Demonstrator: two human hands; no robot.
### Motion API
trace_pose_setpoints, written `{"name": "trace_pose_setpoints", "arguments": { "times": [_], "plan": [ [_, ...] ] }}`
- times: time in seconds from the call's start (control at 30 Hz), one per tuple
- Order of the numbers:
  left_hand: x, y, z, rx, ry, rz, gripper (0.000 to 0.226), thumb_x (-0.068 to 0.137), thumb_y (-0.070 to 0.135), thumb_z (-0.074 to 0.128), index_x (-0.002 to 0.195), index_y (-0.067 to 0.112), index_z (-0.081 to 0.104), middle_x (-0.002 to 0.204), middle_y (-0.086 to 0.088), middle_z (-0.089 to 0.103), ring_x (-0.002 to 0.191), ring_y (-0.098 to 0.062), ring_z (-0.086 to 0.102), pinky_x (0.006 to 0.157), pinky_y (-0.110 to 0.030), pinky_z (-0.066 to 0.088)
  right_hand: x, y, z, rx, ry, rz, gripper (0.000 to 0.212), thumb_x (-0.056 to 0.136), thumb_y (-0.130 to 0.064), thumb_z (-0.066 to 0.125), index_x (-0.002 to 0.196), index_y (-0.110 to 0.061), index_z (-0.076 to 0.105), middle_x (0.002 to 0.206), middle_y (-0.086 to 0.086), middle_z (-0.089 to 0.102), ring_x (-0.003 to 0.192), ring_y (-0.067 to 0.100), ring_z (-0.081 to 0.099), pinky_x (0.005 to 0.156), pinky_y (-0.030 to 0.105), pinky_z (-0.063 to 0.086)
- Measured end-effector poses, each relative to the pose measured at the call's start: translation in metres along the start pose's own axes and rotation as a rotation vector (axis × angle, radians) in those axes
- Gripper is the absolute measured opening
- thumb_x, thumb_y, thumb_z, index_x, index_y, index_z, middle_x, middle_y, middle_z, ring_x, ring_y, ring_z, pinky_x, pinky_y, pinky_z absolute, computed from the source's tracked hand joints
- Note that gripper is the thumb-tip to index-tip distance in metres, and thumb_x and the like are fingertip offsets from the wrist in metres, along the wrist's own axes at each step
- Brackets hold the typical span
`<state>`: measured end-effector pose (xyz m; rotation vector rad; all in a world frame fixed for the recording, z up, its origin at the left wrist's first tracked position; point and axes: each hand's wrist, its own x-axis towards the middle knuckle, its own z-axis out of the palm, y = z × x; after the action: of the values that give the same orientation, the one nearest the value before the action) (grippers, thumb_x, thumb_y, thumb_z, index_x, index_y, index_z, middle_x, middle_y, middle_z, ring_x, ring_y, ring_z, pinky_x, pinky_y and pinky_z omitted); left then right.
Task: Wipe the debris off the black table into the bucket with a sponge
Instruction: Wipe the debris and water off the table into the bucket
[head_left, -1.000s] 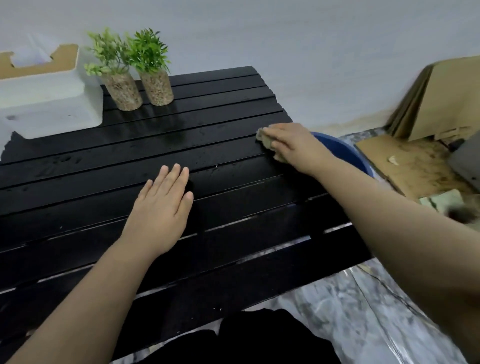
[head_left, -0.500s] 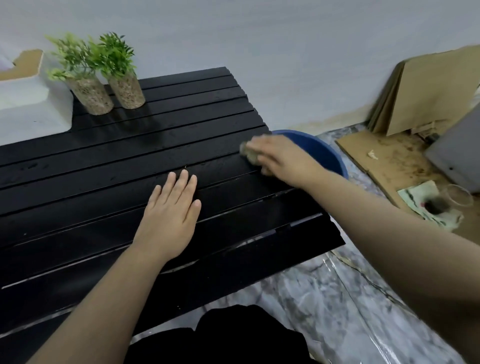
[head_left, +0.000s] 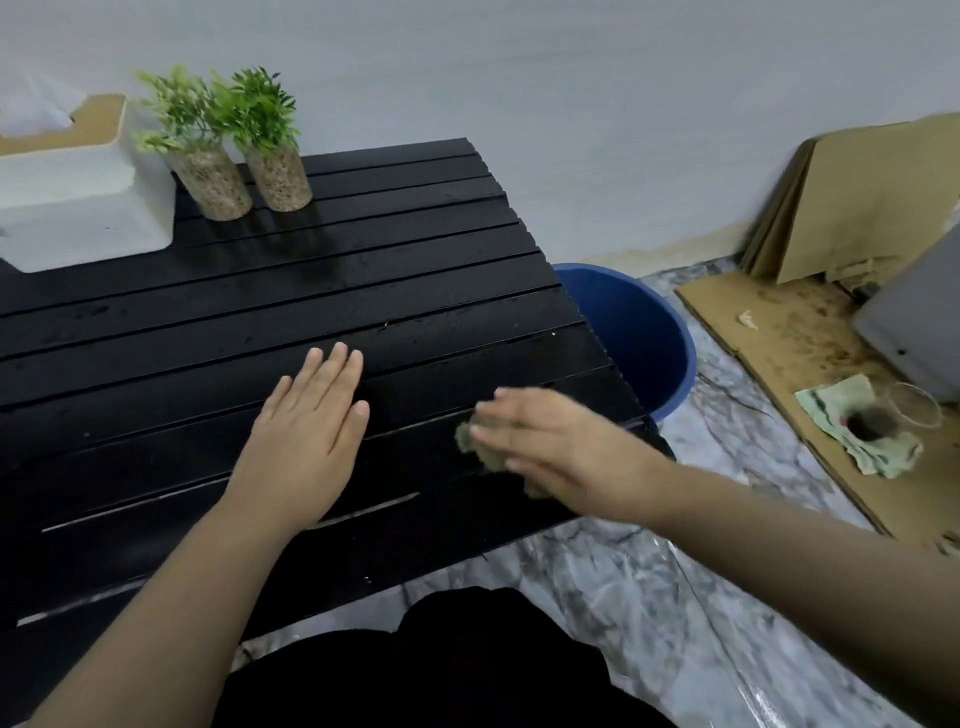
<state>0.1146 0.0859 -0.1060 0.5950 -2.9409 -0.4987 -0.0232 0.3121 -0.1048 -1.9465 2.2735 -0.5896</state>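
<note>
Head view, 2 potted plants (head_left: 210, 182) stood far left on the black table (head_left: 363, 270), my left hand (head_left: 306, 441) lay spread flat mid-table, my right hand (head_left: 561, 447), blurred, pressed straight fingers on the sponge (head_left: 480, 448), bucket (head_left: 639, 332) sat beyond the right edge.

We're looking at the black slatted table (head_left: 363, 291), its middle slats shining with droplets. At the far left sits a white box (head_left: 78, 208), and just beside it two plants (head_left: 210, 176) stand upright, side by side. Nearer us, the left hand (head_left: 306, 436) lies flat. The right hand (head_left: 550, 441) presses a sponge (head_left: 480, 447) down near the right edge. We spot pale specks (head_left: 554, 333) beyond it.
</note>
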Motion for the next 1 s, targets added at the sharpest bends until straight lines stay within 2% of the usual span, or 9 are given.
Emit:
{"name": "trace_pose_setpoints", "arguments": {
  "times": [0.07,0.13,0.33,0.47,0.57,0.73,0.8,0.93,1.0],
  "plan": [
    [-0.016,-0.021,-0.01,0.026,0.007,-0.033,0.054,0.095,0.04,0.018,0.146,0.023,0.01,0.155,0.01,0.004,0.14,-0.002,-0.008,0.116,-0.028,-0.004,-0.006,-0.035,0.018,0.087,-0.136,-0.288,0.037,0.095,-0.016,0.048,0.131,-0.01,0.05,0.138,0.011,0.05,0.137,0.022,0.033,0.116,0.034,0.023],
    [-0.044,-0.038,-0.017,0.04,-0.006,-0.068,0.055,0.095,0.046,0.015,0.145,0.023,0.01,0.153,0.014,0.004,0.139,0.0,-0.008,0.116,-0.027,-0.004,0.003,-0.036,0.015,0.102,-0.181,-0.364,0.037,0.095,-0.016,0.049,0.131,-0.01,0.05,0.139,0.011,0.049,0.137,0.023,0.033,0.116,0.032,0.024],
    [-0.125,-0.068,-0.03,0.051,-0.001,-0.179,0.063,0.086,0.054,0.003,0.142,0.026,0.004,0.15,0.019,0.001,0.139,0.004,-0.012,0.114,-0.021,-0.011,0.086,-0.026,0.019,0.033,0.083,0.282,0.04,0.098,-0.018,0.042,0.138,-0.011,0.039,0.15,0.011,0.031,0.142,0.025,0.017,0.117,0.03,0.01],
    [-0.139,-0.092,-0.038,0.118,0.015,-0.201,0.065,0.085,0.054,0.0,0.142,0.026,0.003,0.15,0.017,0.0,0.14,0.0,-0.012,0.114,-0.023,-0.011,0.08,-0.116,0.064,0.084,-0.096,-0.205,0.039,0.096,-0.025,0.044,0.13,-0.009,0.051,0.143,0.013,0.043,0.138,0.03,0.03,0.116,0.035,0.019],
    [-0.143,-0.108,-0.04,0.111,-0.001,-0.211,0.062,0.087,0.053,0.002,0.144,0.027,0.002,0.151,0.017,-0.002,0.139,0.0,-0.015,0.115,-0.025,-0.01,0.083,-0.108,0.053,0.005,-0.2,-0.489,0.037,0.095,-0.025,0.045,0.128,-0.012,0.053,0.14,0.01,0.048,0.136,0.027,0.035,0.114,0.034,0.023],
    [-0.147,-0.115,-0.036,0.087,0.008,-0.188,0.055,0.094,0.048,0.005,0.145,0.027,0.002,0.151,0.017,-0.006,0.139,-0.001,-0.016,0.115,-0.025,-0.01,0.128,-0.067,0.038,-0.108,0.04,0.271,0.044,0.099,-0.02,0.037,0.142,-0.014,0.031,0.15,0.013,0.029,0.14,0.027,0.022,0.117,0.034,0.014],
    [-0.147,-0.116,-0.037,0.049,0.019,-0.176,0.056,0.093,0.046,0.008,0.145,0.028,0.004,0.151,0.018,-0.005,0.139,0.001,-0.016,0.114,-0.023,-0.01,0.129,-0.099,0.058,-0.096,0.02,0.12,0.043,0.097,-0.018,0.041,0.139,-0.009,0.037,0.145,0.018,0.037,0.136,0.031,0.031,0.116,0.032,0.014],
    [-0.145,-0.127,-0.053,-0.149,0.12,-0.197,0.052,0.095,0.039,0.024,0.145,0.024,0.018,0.147,0.02,0.008,0.138,0.005,-0.004,0.111,-0.017,-0.002,0.104,-0.152,0.076,0.015,-0.222,-0.502,0.039,0.094,-0.025,0.043,0.13,-0.011,0.05,0.137,0.013,0.05,0.134,0.027,0.037,0.116,0.029,0.016],
    [-0.144,-0.146,-0.067,-0.128,0.168,-0.19,0.05,0.096,0.035,0.029,0.144,0.021,0.023,0.147,0.017,0.014,0.137,0.003,0.002,0.111,-0.016,-0.001,0.122,-0.131,0.068,-0.019,-0.22,-0.501,0.038,0.095,-0.024,0.044,0.131,-0.012,0.05,0.141,0.012,0.046,0.136,0.025,0.033,0.115,0.031,0.017]
  ]
}}
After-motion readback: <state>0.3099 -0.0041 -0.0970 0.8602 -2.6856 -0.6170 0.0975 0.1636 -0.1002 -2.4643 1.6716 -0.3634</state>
